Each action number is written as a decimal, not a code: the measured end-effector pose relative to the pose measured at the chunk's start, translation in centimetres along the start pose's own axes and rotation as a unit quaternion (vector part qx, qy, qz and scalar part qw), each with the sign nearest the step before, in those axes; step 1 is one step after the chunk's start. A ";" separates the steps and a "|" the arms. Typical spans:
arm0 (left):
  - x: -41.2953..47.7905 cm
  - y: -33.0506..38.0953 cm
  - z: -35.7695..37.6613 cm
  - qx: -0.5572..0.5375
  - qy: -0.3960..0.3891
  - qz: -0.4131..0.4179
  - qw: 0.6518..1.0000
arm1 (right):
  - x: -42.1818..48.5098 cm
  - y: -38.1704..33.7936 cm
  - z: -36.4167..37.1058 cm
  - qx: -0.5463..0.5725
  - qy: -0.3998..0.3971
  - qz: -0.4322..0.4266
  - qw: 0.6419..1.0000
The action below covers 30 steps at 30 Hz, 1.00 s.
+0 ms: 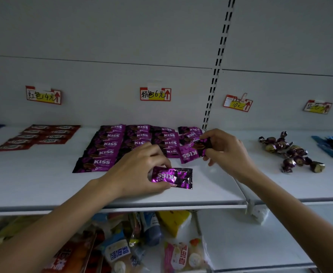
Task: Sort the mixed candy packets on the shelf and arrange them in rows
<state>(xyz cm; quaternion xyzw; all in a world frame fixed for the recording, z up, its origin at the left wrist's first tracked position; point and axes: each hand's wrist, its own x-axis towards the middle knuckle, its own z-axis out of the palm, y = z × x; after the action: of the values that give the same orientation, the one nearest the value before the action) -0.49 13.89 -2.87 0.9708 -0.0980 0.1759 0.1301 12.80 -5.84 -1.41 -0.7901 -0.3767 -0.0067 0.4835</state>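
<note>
Pinching the near packet point(175, 177) on the shelf point(43, 184) is the left hand's point(140, 170) grip; the right hand point(226, 148) pinches the raised packet point(193, 151).

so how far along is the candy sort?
Done: red packets lie in rows, and most purple KISS packets form rows. In hand: left hand pinches a loose KISS packet at the shelf front; right hand pinches a second KISS packet at the block's right end. Left: twist-wrapped candies and blue packets lie in loose heaps.
</note>
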 end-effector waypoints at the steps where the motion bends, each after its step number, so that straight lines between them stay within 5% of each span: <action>1: -0.4 -0.1 -0.2 -0.008 0.006 -0.003 1.000 | 0.1 0.0 0.3 0.002 -0.011 -0.005 1.000; 10: -6.0 -1.2 -2.3 -0.043 0.047 -0.060 0.996 | 0.5 -0.8 3.7 0.006 -0.096 -0.117 0.989; 16: -7.9 -1.7 -2.8 -0.072 0.051 -0.077 0.993 | -0.1 -0.7 3.3 -0.082 -0.144 -0.088 0.982; 21: -8.0 -1.6 -2.7 -0.090 0.064 -0.087 0.990 | -0.4 -1.2 3.1 -0.082 -0.100 -0.079 0.988; 25: -8.0 -1.5 -3.0 -0.104 0.098 -0.111 0.984 | -0.7 -2.0 3.8 -0.170 -0.200 -0.120 0.957; 30: -8.3 -1.7 -3.3 -0.129 0.139 -0.141 0.972 | -1.1 -2.6 3.8 -0.230 -0.202 -0.158 0.939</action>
<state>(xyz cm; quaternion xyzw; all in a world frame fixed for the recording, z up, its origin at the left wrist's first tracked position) -8.74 17.66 -3.34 0.9158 0.0376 0.2753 0.2901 9.12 -2.95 -1.85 -0.7946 -0.5751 -0.0099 0.1945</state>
